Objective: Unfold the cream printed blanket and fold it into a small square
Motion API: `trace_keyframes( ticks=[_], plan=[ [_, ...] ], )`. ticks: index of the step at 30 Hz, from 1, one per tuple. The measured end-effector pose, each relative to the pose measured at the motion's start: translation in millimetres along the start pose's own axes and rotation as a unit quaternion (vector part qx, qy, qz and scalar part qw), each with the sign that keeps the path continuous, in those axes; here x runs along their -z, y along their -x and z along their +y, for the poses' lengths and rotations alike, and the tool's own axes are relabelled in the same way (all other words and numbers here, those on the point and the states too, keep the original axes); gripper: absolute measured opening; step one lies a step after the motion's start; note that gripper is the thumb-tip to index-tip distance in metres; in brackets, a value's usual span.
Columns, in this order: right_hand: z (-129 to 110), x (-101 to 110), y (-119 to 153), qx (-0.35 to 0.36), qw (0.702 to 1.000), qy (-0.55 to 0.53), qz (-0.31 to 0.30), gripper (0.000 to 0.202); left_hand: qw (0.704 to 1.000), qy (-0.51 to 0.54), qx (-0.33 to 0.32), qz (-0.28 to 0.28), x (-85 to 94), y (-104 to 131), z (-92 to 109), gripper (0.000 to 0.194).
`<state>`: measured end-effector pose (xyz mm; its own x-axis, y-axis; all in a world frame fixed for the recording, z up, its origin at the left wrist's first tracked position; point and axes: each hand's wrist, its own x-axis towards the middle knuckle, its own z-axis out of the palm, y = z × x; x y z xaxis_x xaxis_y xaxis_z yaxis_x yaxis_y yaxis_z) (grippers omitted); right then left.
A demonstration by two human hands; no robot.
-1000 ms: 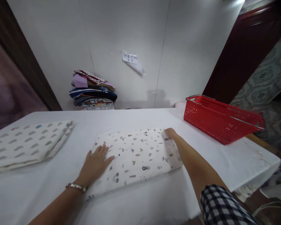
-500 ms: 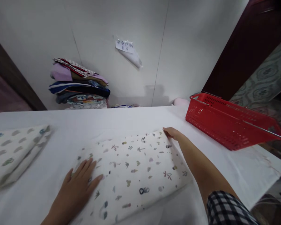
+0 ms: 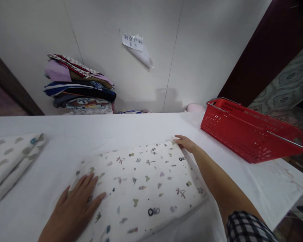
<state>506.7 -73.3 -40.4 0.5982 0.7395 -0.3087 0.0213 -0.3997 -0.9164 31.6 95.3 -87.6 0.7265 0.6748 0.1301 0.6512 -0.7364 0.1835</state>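
Note:
A white cloth (image 3: pixel 141 188) printed with small leaves, palm trees and other little figures lies folded flat in front of me. My left hand (image 3: pixel 77 201) rests palm down on its left part, fingers stretched and thumb spread. At the cloth's far right corner is my right hand (image 3: pixel 184 142); its fingertips touch the corner, slightly apart, and the undersides of the fingers are hidden. Off to the left, another folded white cloth (image 3: pixel 7 158) with grey-green cloud-like shapes runs out of view.
A white-covered table (image 3: pixel 131 129) carries the cloths. On its right side stands a red plastic basket (image 3: pixel 242 134) with metal handles. Beyond the far edge, a stack of folded textiles (image 3: pixel 80 87) leans near the wall, which bears a handwritten paper sign (image 3: pixel 132 42).
The view has shifted slightly, so the sign and stack sit higher and farther left. My right fingers have loosened a little at the corner. My left hand still lies on the cloth.

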Motion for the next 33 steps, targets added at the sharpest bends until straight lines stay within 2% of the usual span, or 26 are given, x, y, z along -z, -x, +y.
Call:
trace_keyframes(
  ticks=[2,4,9,13,17,22,25,28,31,33],
  plan=[
    [2,-1,-1,0.018,0.999,0.028,0.002,0.073,1.0,-0.022,-0.008,0.008,-0.4,1,0,0.072],
    [5,-2,-3,0.043,0.998,0.051,0.003,0.073,0.999,-0.039,-0.013,0.014,-0.6,2,0,0.074],
    [12,-7,-7,0.067,0.998,0.012,0.003,0.046,0.999,-0.035,-0.012,0.015,0.6,3,2,0.074],
    [15,-7,-10,0.072,0.997,0.011,0.02,0.036,0.999,-0.033,0.003,0.007,2.7,1,4,0.073],
    [11,-7,-11,0.077,0.995,0.05,0.033,0.028,0.999,-0.033,0.002,0.002,5.8,2,6,0.075],
    [5,-12,-13,0.048,0.985,0.137,0.098,0.027,0.999,-0.036,-0.008,0.012,9.6,4,12,0.073],
    [4,-14,-13,0.05,0.965,0.229,0.12,0.038,0.999,-0.032,0.0,0.003,12.1,4,15,0.07],
    [3,-15,-8,0.061,0.925,0.347,0.141,0.048,0.999,-0.013,0.016,-0.03,19.8,2,17,0.067],
    [1,-29,6,0.157,0.87,0.438,0.163,0.05,0.995,0.02,0.037,-0.085,36.7,-5,20,0.066],
    [-1,-52,21,0.255,0.846,0.448,0.136,0.049,0.995,0.024,0.035,-0.089,49.6,-14,27,0.068]
  ],
)
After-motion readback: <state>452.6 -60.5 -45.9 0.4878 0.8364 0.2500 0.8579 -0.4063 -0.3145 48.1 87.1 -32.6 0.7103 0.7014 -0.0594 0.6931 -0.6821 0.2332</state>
